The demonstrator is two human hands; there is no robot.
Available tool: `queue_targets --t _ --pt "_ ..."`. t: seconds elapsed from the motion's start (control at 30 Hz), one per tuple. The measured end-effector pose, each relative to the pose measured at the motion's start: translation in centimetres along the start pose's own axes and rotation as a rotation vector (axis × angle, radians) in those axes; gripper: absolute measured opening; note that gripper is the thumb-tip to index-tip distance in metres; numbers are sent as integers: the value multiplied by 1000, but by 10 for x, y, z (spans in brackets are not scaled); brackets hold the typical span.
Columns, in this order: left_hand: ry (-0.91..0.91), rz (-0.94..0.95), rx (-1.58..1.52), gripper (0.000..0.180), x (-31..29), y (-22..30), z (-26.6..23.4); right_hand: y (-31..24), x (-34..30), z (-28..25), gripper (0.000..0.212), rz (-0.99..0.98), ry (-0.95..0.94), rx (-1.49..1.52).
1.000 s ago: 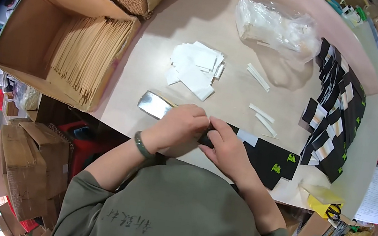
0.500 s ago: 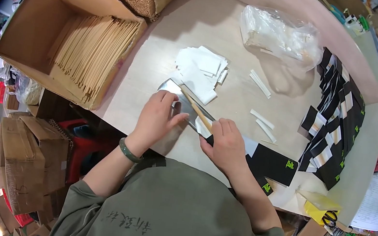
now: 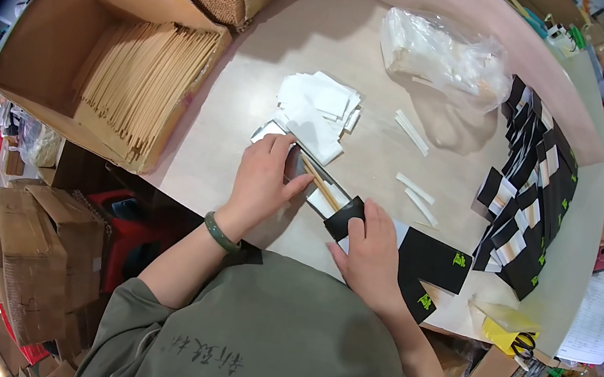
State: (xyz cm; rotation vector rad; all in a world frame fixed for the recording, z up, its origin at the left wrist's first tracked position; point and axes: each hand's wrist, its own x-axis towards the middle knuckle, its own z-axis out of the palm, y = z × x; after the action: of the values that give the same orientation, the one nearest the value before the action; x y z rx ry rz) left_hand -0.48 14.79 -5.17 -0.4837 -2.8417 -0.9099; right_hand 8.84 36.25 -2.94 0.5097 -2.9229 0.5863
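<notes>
A worker's left hand (image 3: 263,175) curls at a shiny silver metal trough (image 3: 292,164), just below a loose pile of white paper slips (image 3: 323,102), its thumb against slim pale wooden sticks (image 3: 322,185); whether it grips or merely steadies cannot be told. The right hand (image 3: 373,258), below right of the pile, grasps a black-and-white paper sleeve (image 3: 347,215) at the sticks' near end. The sticks look light, stiff and smooth, best held mid-length; the sleeve, thin and easily creased, by its black end. Flat green-marked black packets (image 3: 431,262) crowd the right hand, farther from the pile, whose lower edge hems in the trough. A brown cardboard box (image 3: 47,41) of sticks stands left of the pile, a clear plastic bag (image 3: 446,58) above right, overlapping black packets (image 3: 543,193) far right.
</notes>
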Motion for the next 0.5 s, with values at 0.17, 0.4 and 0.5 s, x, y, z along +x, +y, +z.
queue_targets --t 0.17,0.4,0.5 --pt "-431 -248 -528 32 -1 24 7 8 -7 6 38 -23 -20 131" --pt "-944 -742 -1288 41 15 52 11 15 -7 -2 38 -54 -69 230" --pt "-900 -537 -1043 47 5 36 10 15 -4 -6 41 24 -44 161"
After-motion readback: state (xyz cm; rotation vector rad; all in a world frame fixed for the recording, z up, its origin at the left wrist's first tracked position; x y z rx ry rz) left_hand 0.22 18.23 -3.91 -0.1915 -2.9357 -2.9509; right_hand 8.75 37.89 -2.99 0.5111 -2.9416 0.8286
